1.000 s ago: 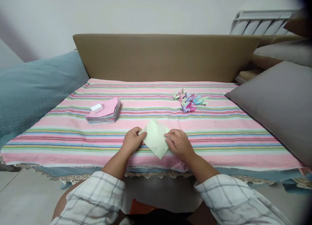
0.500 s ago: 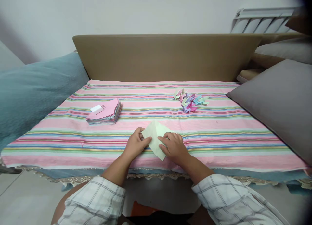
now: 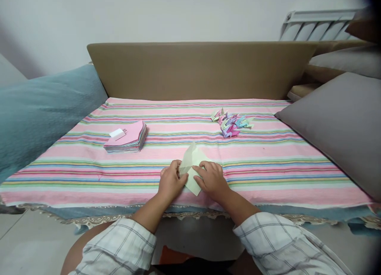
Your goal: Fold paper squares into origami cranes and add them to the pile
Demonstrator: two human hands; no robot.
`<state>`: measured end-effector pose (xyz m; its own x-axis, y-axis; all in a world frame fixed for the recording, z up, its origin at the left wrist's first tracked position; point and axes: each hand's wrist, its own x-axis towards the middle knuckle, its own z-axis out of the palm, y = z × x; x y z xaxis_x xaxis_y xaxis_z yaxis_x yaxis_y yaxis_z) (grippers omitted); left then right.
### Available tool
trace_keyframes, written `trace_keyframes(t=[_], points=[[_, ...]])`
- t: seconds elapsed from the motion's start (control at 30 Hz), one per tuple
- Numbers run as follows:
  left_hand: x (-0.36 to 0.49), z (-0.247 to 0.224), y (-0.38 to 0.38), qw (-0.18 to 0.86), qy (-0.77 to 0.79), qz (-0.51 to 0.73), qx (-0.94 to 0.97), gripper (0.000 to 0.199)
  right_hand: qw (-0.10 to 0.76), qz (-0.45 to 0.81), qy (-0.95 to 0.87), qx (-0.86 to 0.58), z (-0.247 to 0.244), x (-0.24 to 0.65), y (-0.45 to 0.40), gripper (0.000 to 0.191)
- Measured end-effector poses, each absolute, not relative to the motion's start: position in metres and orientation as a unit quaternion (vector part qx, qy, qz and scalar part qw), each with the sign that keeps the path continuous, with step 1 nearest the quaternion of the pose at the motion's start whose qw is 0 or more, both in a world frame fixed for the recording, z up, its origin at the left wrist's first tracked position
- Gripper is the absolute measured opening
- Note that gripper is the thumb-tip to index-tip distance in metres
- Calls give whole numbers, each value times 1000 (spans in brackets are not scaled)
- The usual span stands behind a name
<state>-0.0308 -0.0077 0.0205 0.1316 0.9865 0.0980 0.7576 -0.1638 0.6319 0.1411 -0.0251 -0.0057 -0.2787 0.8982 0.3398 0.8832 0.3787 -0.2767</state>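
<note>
A pale green sheet of origami paper (image 3: 195, 184) lies on the striped cloth in front of me, one corner pointing toward me. My left hand (image 3: 172, 180) grips its left side between thumb and fingers, and that side is lifted and bent inward. On the right half, my right hand (image 3: 211, 179) presses the paper down with thumb and forefinger; its other fingers are curled over the edge. Part of the sheet is hidden under both hands.
A stack of coloured paper (image 3: 126, 140) with a white plug adapter (image 3: 117, 134) on top sits to the left. Several folded paper cranes (image 3: 232, 123) lie at the back right. The striped cloth (image 3: 74, 152) covers the seat, with a grey cushion (image 3: 336, 124) on the right.
My left hand has moved right and turned inward, raising the paper's left side and bending it toward the middle. My right hand stays nearly in place.
</note>
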Motion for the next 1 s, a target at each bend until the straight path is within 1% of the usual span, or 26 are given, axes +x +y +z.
trace_keyframes(t=[0.1,0.27,0.5,0.67,0.83,1.0], points=[[-28,19,-8,208,621,275,704,26,235,13,-790,-567,-4,141,-25,35],[-28,15,-6,158,608,243,739,18,221,14,-792,-568,-5,142,-25,33],[-31,11,-9,145,578,240,767,23,224,41,-788,-572,-6,142,-25,32],[-33,10,-13,159,541,239,791,18,233,65,-786,-568,-3,146,-24,29],[-35,8,-18,152,493,223,827,30,235,77,-784,-569,0,148,-25,25],[-40,13,-20,158,457,185,856,26,238,70,-788,-564,2,147,-28,22]])
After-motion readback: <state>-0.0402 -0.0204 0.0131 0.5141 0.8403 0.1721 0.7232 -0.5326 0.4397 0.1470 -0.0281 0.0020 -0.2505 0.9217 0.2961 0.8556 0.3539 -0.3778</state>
